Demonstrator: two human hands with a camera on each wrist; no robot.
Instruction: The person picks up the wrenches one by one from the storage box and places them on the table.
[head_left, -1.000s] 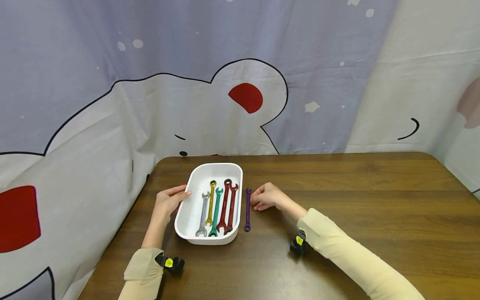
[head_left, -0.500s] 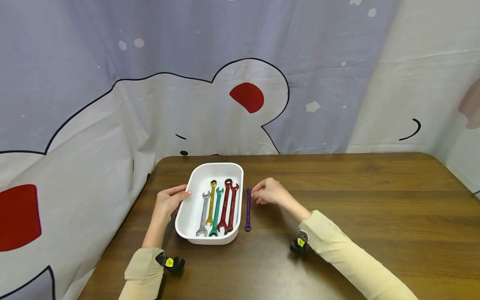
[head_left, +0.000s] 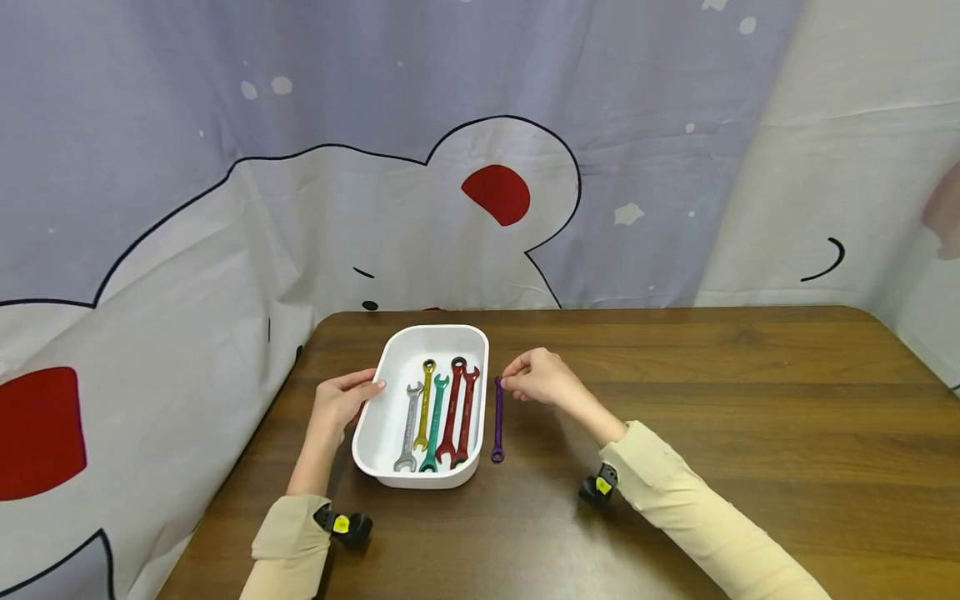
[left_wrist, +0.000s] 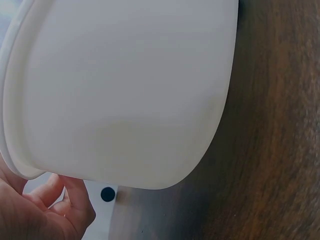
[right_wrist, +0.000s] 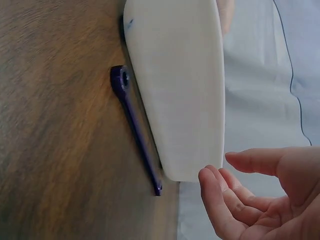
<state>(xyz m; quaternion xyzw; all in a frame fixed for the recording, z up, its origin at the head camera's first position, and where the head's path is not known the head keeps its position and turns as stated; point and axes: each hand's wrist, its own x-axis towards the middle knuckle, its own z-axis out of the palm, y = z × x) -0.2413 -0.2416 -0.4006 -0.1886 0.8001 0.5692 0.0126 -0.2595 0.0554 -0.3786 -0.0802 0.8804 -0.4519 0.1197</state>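
Observation:
My left hand [head_left: 337, 404] grips the left rim of a white plastic tray [head_left: 386, 425], thumb over the edge and fingers beneath. Inside the tray lie a silver wrench [head_left: 410, 429], a yellow wrench [head_left: 424, 408], a green wrench [head_left: 435, 425] and two red wrenches [head_left: 452, 412], side by side. Along the tray's right side, a purple combination wrench [right_wrist: 136, 127] rests on the table, ring end toward me. My right hand [head_left: 543, 379] hovers by its far end. The right wrist view shows the thumb [right_wrist: 255, 160] and fingers parted, nothing between them.
The brown wooden table [head_left: 712, 433] extends well to the right of the tray. Behind it hangs a patterned curtain [head_left: 360, 225] that also covers the left side. A black wrist camera [head_left: 597, 486] is strapped at the right sleeve.
My right hand has shifted away from me along the purple wrench, from beside its shaft to its far end. The wrench, the tray and my left hand stay in place.

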